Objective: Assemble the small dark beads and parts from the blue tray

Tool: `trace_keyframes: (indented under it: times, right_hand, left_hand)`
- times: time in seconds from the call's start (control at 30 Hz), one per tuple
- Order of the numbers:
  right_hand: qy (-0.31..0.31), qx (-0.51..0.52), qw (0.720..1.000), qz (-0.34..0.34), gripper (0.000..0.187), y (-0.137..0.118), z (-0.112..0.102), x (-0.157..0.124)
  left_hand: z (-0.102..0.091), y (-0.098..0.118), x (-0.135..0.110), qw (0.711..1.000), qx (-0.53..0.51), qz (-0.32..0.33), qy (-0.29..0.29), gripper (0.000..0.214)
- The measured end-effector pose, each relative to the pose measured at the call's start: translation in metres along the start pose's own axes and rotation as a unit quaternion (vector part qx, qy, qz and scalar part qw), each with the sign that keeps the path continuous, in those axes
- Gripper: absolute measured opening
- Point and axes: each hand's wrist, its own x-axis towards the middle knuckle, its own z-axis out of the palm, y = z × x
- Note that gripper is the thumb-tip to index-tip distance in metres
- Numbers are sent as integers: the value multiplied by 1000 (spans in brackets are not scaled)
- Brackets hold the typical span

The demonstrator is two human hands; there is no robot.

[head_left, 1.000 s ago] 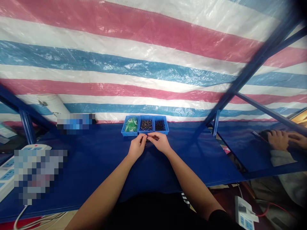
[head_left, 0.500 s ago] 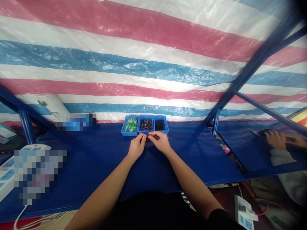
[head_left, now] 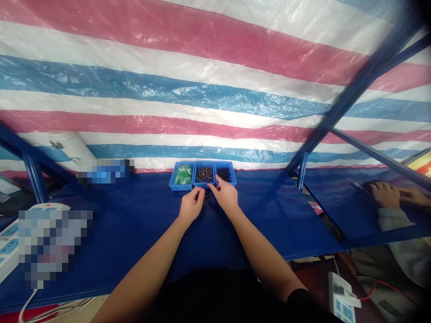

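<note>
The small dark parts (head_left: 208, 195) lie on the blue bench (head_left: 134, 224), pinched at by the left hand (head_left: 191, 206). The right hand (head_left: 226, 195) has let go and now stretches a finger over the right bin (head_left: 225, 174), beside the middle bin (head_left: 205, 174).

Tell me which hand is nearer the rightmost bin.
Right. The right hand reaches up to the rightmost bin, its fingertips at the front rim. The left hand sits lower and to the left, below the middle bin, pinching small dark parts.
</note>
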Motion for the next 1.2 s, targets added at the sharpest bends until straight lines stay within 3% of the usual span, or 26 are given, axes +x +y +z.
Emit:
trace_keyframes:
  times: [0.13, 0.33, 0.67, 0.93, 1.1, 1.2]
  right_hand:
    - [-156, -16, 988, -11, 23, 2, -3, -5]
    - [-255, -18, 967, -21, 27, 16, -3, -6]
    - [-279, -48, 959, -28, 31, 14, -3, -5]
    - [-275, -45, 960, -29, 20, 14, -2, -6]
    - [-257, 20, 966, -6, 19, 16, -1, -5]
    - [-210, 115, 971, -1, 19, 16, 1, -5]
  left_hand:
    - [1, -1, 0, 1000, 1, 4, 6, 30]
    - [2, 0, 0, 1000, 2, 2, 6, 29]
    - [0, 0, 0, 1000, 5, 9, -13, 30]
    - [0, 2, 0, 1000, 12, 7, -19, 30]
    - [0, 1, 1, 999, 13, 11, -28, 29]
    - [2, -2, 2, 1000, -1, 8, -23, 27]
